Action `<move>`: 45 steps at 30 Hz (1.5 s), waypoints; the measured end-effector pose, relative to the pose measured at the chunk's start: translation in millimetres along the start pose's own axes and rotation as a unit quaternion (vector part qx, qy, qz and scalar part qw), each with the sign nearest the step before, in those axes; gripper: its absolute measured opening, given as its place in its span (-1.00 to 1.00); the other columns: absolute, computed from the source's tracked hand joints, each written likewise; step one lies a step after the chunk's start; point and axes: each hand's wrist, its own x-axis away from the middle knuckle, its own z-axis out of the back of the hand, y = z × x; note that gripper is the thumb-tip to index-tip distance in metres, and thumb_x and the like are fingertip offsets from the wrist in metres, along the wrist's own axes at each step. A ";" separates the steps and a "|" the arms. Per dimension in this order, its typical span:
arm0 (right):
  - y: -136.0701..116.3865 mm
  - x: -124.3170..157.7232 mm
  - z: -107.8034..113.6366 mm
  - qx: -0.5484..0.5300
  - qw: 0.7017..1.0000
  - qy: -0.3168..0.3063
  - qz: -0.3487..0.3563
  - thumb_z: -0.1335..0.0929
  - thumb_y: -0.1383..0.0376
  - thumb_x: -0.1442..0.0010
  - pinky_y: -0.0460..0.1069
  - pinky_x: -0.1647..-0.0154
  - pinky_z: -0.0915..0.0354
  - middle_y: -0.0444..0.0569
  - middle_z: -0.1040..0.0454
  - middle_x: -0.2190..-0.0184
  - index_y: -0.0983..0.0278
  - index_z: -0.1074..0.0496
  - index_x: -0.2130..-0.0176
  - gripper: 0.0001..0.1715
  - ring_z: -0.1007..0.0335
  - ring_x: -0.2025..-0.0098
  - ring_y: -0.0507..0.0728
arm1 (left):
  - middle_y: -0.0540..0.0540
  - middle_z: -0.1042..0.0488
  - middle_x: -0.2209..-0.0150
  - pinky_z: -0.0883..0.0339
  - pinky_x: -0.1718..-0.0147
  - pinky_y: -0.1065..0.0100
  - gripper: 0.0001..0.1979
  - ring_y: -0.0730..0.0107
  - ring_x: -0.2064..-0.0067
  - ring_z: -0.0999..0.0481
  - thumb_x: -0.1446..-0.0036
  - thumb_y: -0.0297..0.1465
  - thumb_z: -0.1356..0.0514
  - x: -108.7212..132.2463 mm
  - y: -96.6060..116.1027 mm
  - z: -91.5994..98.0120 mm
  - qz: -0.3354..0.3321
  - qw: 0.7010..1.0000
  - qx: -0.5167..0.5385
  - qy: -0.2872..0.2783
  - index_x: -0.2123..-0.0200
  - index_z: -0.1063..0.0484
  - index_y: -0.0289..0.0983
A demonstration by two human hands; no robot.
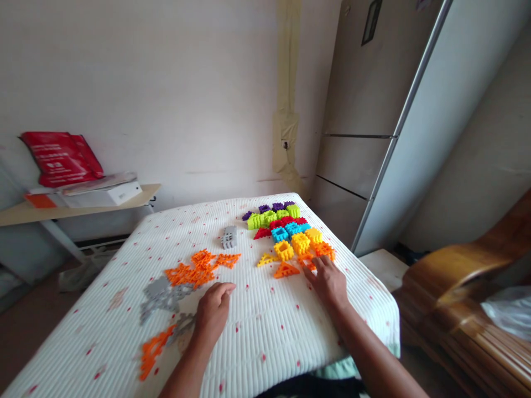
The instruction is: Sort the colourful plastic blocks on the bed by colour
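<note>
My right hand (329,283) reaches to the near end of the sorted rows, its fingertips on an orange interlocking building piece (306,261). Beside it lie an orange triangular piece (286,270) and a stack of orange pieces (325,251). My left hand (212,310) rests on the cloth with fingers curled, and nothing shows in them. Near it are a loose heap of orange pieces (201,268), a heap of grey pieces (160,296) and a long orange piece (154,351). Yellow blocks (301,243) stand just beyond the right hand.
Blue (280,234), red (262,233), green (256,221) and purple blocks (264,208) form rows farther back. A grey block (229,236) stands apart on the white quilted cloth (261,326). A fridge (357,116) is at right; a side table (16,214) holds red bags (58,159).
</note>
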 end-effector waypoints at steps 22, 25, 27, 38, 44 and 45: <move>-5.6 0.9 -6.8 0.028 0.998 -0.050 -0.009 -0.20 0.11 -0.25 -0.10 0.66 -0.02 0.04 -0.44 0.19 0.24 -0.42 0.16 -0.66 -0.45 0.42 0.11 | -0.06 -0.52 0.36 -0.35 0.17 0.35 -0.67 0.42 0.24 -0.49 0.03 -0.68 0.01 5.7 9.3 -0.6 0.014 1.000 -0.008 -0.009 0.38 -0.50 -0.27; -3.7 2.9 -9.9 0.023 1.000 0.010 0.018 -0.18 0.11 -0.27 -0.10 0.66 -0.09 0.05 -0.42 0.10 0.25 -0.41 0.12 -0.63 -0.45 0.39 0.11 | -0.06 -0.53 0.36 -0.35 0.17 0.35 -0.66 0.42 0.24 -0.49 0.04 -0.69 0.01 7.6 10.4 -2.3 0.012 1.000 -0.007 -0.008 0.37 -0.50 -0.28; -2.0 3.7 -13.5 0.008 0.997 0.054 0.055 -0.15 0.12 -0.29 -0.10 0.67 -0.13 0.05 -0.43 0.10 0.25 -0.42 0.12 -0.60 -0.46 0.38 0.10 | -0.07 -0.53 0.36 -0.36 0.18 0.36 -0.66 0.42 0.24 -0.50 0.03 -0.69 0.00 6.7 12.8 -0.3 0.007 1.000 -0.012 -0.004 0.35 -0.51 -0.28; -1.0 3.5 -23.0 -0.077 0.957 0.152 0.235 -0.14 0.20 -0.32 -0.16 0.51 -0.28 0.00 -0.50 0.25 0.28 -0.48 0.29 -0.59 -0.46 0.38 0.02 | -0.16 -0.48 0.10 -0.24 0.02 0.31 -0.68 0.25 0.02 -0.41 -0.05 -0.47 -0.11 -71.2 -13.5 65.9 0.113 0.962 -0.247 0.018 0.11 -0.49 -0.22; -3.7 2.7 -16.9 -0.077 0.951 0.166 0.251 -0.12 0.23 -0.33 -0.15 0.51 -0.28 0.01 -0.50 0.30 0.30 -0.48 0.31 -0.58 -0.45 0.41 0.01 | -0.14 -0.50 0.13 -0.27 0.11 0.26 -0.68 0.19 0.06 -0.44 0.02 -0.47 -0.12 -87.7 -32.9 57.8 0.162 0.940 -0.298 -0.043 0.19 -0.52 -0.13; -4.0 2.8 -16.0 -0.077 0.951 0.164 0.252 -0.12 0.23 -0.33 -0.15 0.51 -0.28 0.01 -0.50 0.30 0.30 -0.47 0.31 -0.57 -0.45 0.42 0.01 | -0.14 -0.50 0.12 -0.26 0.11 0.22 -0.69 0.16 0.04 -0.43 0.00 -0.47 -0.11 -87.4 -32.8 56.5 0.164 0.938 -0.302 -0.043 0.19 -0.52 -0.13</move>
